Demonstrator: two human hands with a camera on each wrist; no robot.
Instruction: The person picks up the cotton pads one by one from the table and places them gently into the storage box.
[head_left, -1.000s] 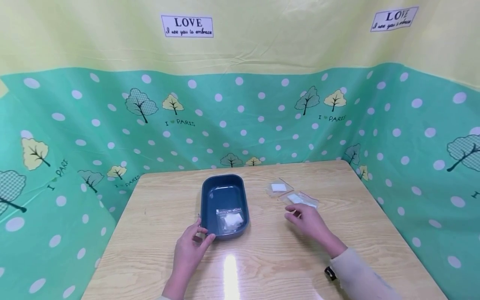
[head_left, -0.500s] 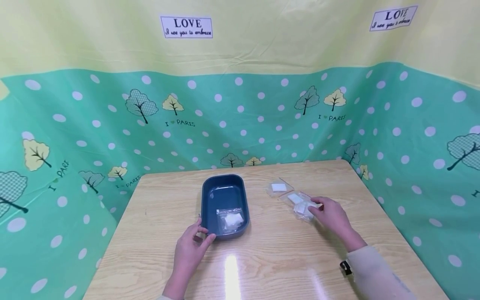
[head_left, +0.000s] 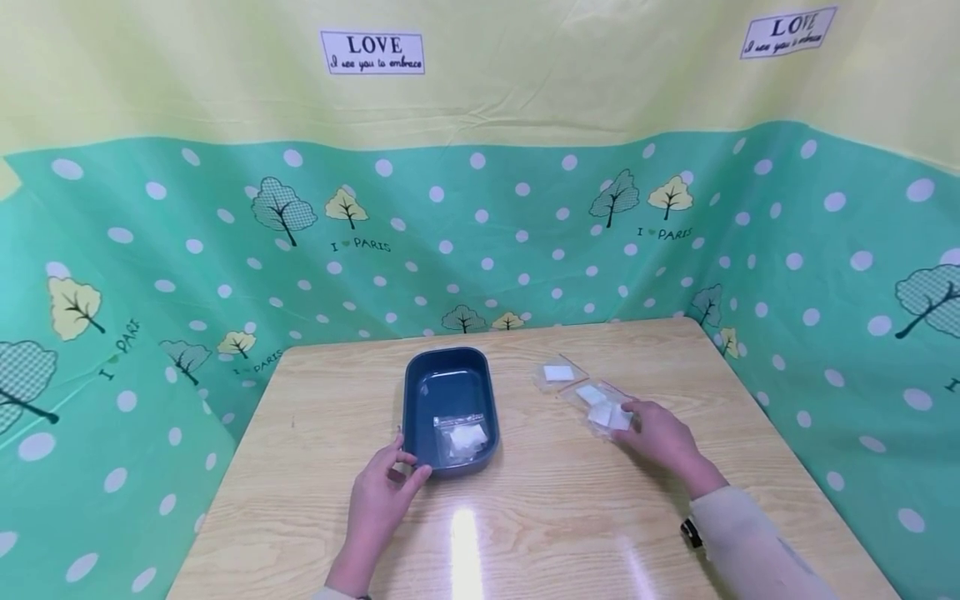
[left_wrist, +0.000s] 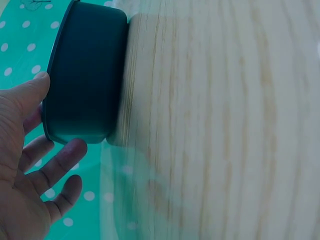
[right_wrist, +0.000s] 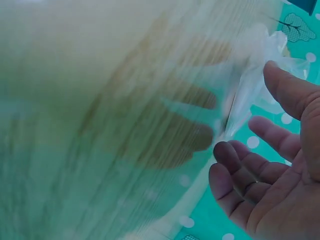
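My left hand [head_left: 380, 492] holds the near left corner of a dark blue rectangular dish [head_left: 408, 392]. In the left wrist view the thumb lies at the rim of the dish [left_wrist: 90, 75] and the fingers spread around its corner. Inside the dish lies a clear zip-lock bag [head_left: 467, 437] with white contents. On the right, the thumb and fingers of my right hand [head_left: 663, 437] pinch the edge of another zip-lock bag [head_left: 602, 414] with white pieces in it. The right wrist view shows the thumb against the crinkled clear plastic of this bag [right_wrist: 255, 70].
Just behind the pinched bag lies a zip-lock bag [head_left: 589, 395] with a white piece, partly overlapped. Another bag with a white rectangle [head_left: 558, 373] lies farther back. The wooden table [head_left: 330, 383] is enclosed by a green and yellow printed curtain [head_left: 480, 225].
My right hand has moved right from above the bags to the right edge of the nearest one and taken hold of it. The left hand and the dish have stayed in place.
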